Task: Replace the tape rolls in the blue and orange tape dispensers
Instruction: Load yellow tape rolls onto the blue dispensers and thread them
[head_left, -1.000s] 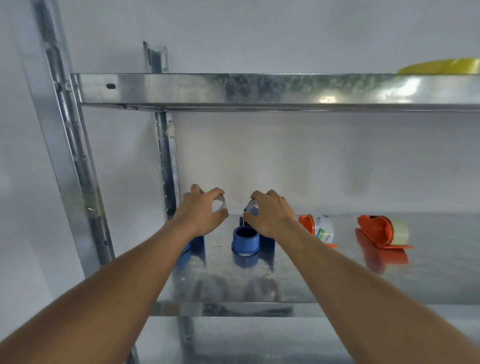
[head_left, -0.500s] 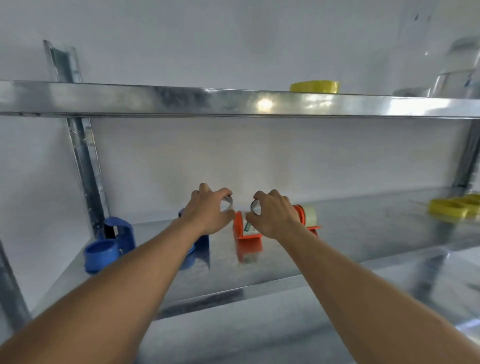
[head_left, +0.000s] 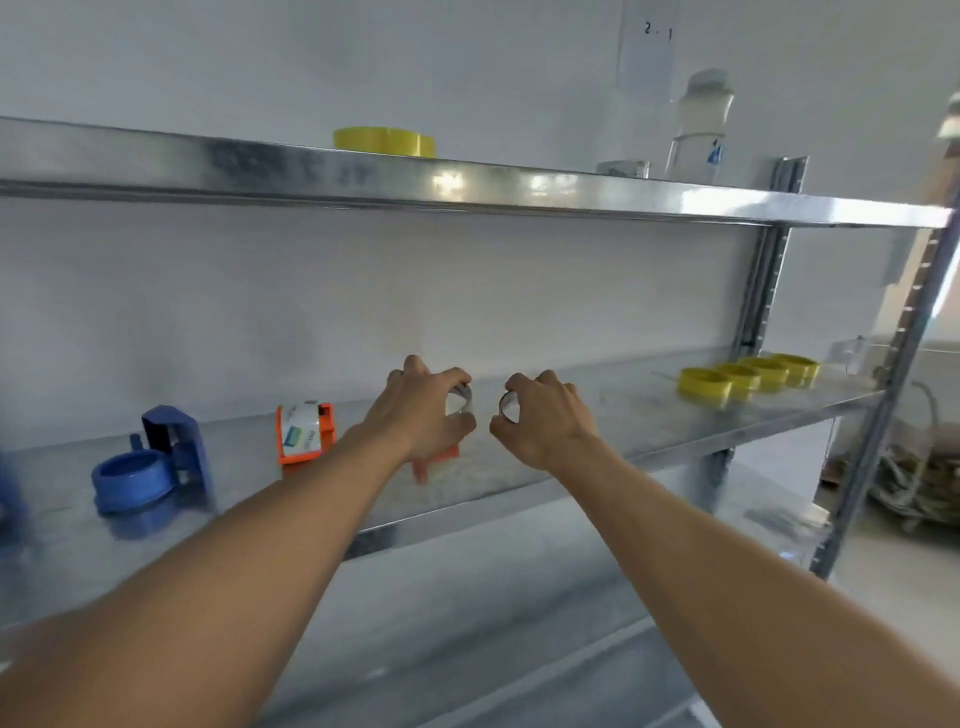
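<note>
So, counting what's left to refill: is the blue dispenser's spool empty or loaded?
Empty: the blue dispenser shows a bare blue spool, no tape around it.

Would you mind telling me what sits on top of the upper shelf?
On the upper shelf sit a yellow tape roll, a clear bottle and a small metal object beside it. The shelf's front lip covers their bases.

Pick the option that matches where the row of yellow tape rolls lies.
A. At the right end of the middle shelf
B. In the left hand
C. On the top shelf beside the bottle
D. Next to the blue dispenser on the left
A: the yellow rolls lie in a row at the right end of the middle shelf, far from the blue dispenser.
</note>
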